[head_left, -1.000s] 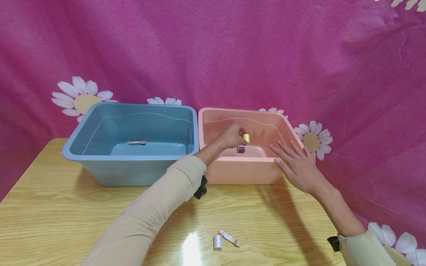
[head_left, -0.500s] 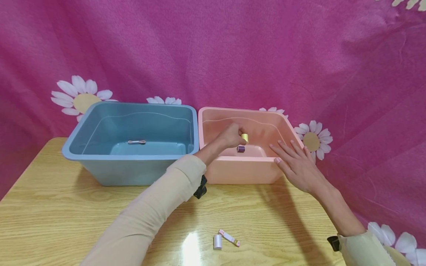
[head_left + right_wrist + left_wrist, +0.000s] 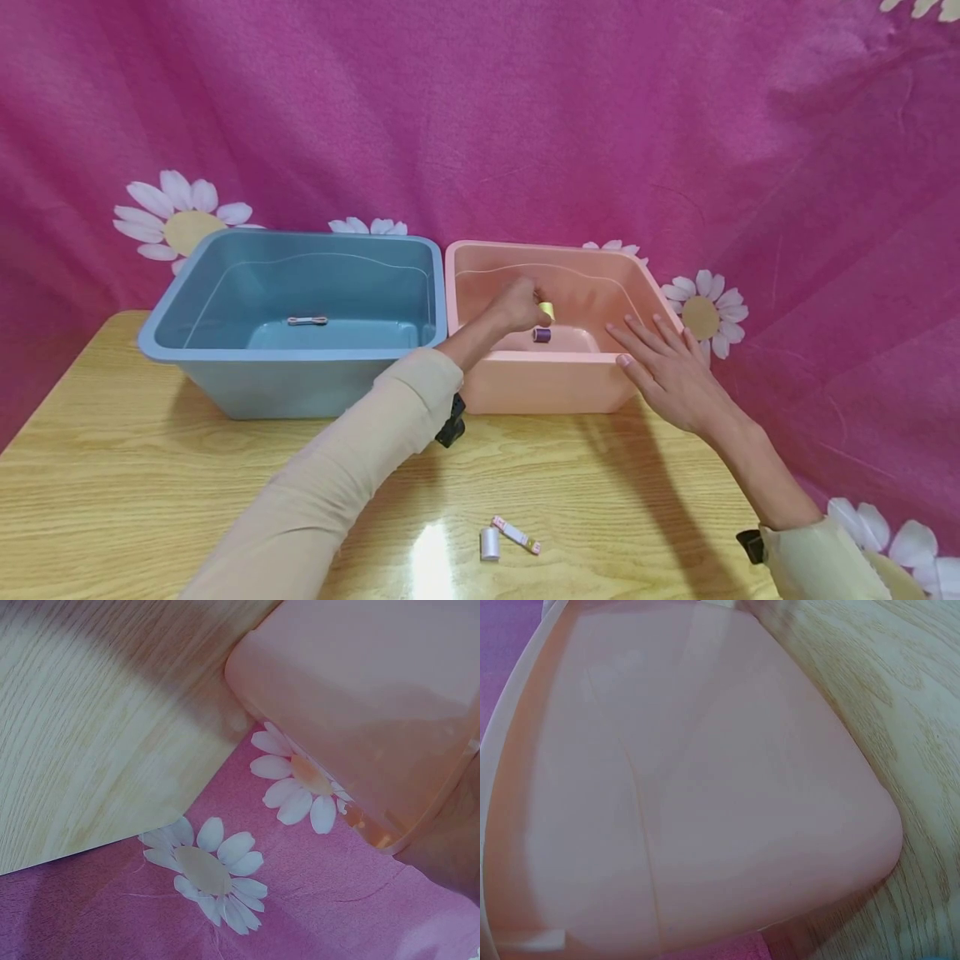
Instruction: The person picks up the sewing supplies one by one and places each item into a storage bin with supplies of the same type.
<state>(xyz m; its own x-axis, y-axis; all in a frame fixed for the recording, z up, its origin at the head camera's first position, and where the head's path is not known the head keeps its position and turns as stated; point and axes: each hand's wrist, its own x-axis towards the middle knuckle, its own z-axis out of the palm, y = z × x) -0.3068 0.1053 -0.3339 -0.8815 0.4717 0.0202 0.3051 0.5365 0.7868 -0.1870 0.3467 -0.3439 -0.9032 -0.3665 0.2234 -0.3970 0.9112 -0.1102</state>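
The fingers [image 3: 537, 317] of the left hand [image 3: 517, 305] are curling in and pinching a small yellow cylindrical thread spool [image 3: 547, 311], partly covering it. The person is holding this spool inside a pink rectangular plastic bin [image 3: 547, 383]; whether it is touching the bin's floor cannot be told. A dark purple thread spool [image 3: 542, 335] is lying on its side on that floor, just in front of the yellow one. The right hand [image 3: 675, 383] is grasping nothing: its fingers are spreading out straight over the bin's front right corner.

To the left, a blue rectangular plastic bin [image 3: 292, 387] is standing just beside the pink one, and a small pale folded bundle [image 3: 307, 320] is lying inside. Nearer the person, a white cylindrical thread spool [image 3: 490, 544] is standing next to a pink-and-white folded strip [image 3: 516, 535] on the light wooden table [image 3: 150, 500]. A magenta cloth [image 3: 480, 125] with white daisies is hanging behind both bins.
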